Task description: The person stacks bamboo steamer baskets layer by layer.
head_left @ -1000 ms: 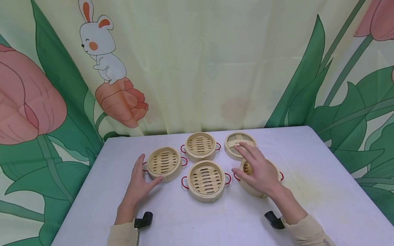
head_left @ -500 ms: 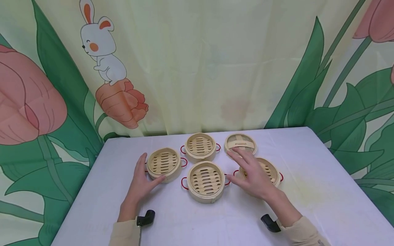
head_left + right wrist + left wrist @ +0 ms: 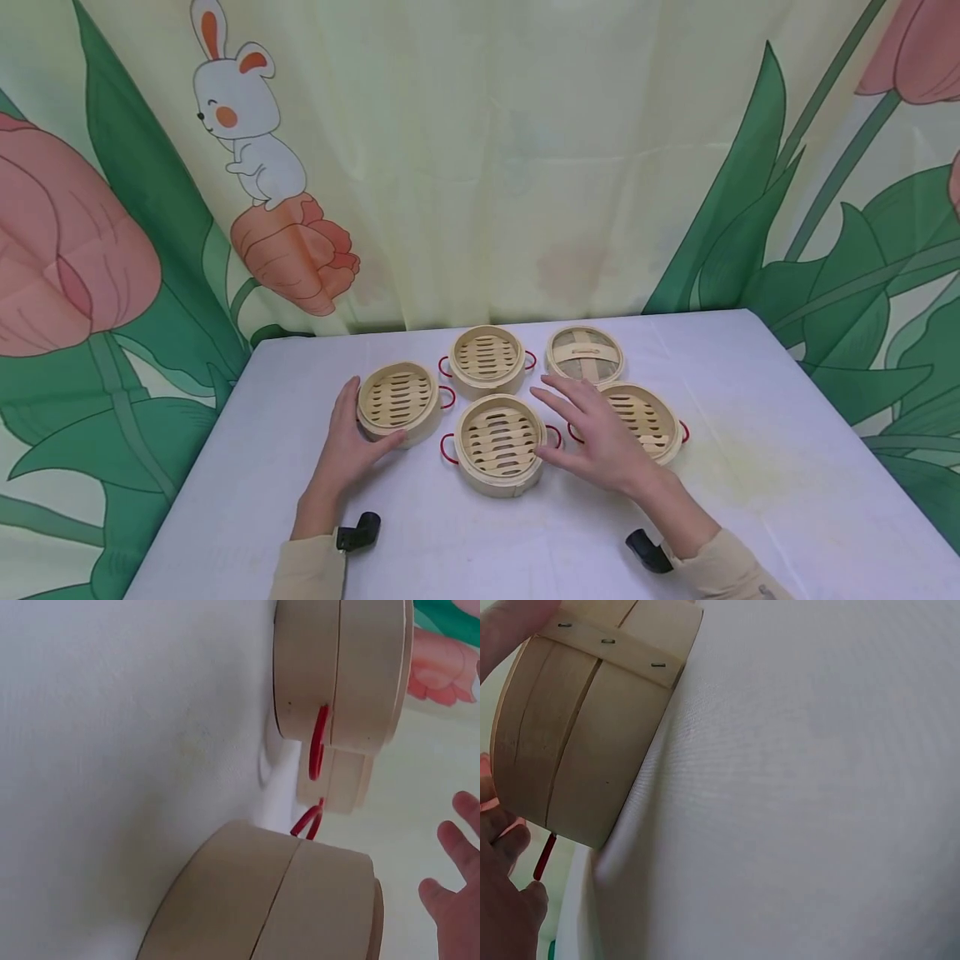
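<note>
A bamboo steamer basket with a slatted base and red side handles stands at the left of the table. My left hand grips it from the left, thumb at the front rim and fingers around the far side, hiding its left handle. In the left wrist view, the basket's stapled wall shows close up. My right hand hovers with spread fingers between the front middle steamer and the right steamer. It holds nothing, and its thumb overlaps the middle one's rim in the head view.
Another slatted steamer stands at the back middle. Beside it at the back right lies a round bamboo lid with a strap across the top. A white cloth covers the table, and a printed curtain hangs behind it.
My right hand has moved left from over the right steamer toward the front middle one. My left hand has shifted slightly right and closed in around the left steamer.
</note>
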Demonstrator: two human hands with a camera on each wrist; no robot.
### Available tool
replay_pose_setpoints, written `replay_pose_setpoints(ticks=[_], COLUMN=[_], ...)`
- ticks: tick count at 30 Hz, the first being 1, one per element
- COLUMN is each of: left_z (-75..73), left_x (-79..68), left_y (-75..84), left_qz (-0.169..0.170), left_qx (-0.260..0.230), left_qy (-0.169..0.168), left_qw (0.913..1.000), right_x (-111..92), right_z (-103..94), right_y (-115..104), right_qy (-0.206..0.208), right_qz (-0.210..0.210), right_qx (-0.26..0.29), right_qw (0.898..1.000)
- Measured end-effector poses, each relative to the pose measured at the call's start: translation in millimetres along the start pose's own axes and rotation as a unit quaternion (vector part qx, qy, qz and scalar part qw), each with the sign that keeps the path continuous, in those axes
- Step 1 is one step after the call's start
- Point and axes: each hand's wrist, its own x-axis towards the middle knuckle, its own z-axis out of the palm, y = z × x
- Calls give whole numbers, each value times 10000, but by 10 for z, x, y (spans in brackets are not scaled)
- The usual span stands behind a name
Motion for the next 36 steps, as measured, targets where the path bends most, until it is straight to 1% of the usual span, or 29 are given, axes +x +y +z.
replay_pose_setpoints(ticks=[6,11,17,23,32,36], left_z=[-8,13,21,35,43,45], left_x=[6,10,24,22,15,20], left_y=[11,-18,-44,-63,-55,-59], left_qz=[-45,-10,-62,-34,1,-9], left_qx=[-5,35,-11,-131,-208,-236], left_qy=[-39,-12,-96,-105,-62,-76], left_qw=[10000,10000,9999,9999,9998,9997], right_x=[4,-12,-37,-59,-86,-105], right_z=[81,137,198,247,312,332], right_y=[-9,-48,-77,-103,-96,-95], right_qy=[-141,-309,-562,-716,-771,-822], right_qz=[-218,-194,-256,-308,-537,-557], right_qx=[-38,62,238,121,62,12], right_qw=[9997,9993,9978,9969,9956,9951])
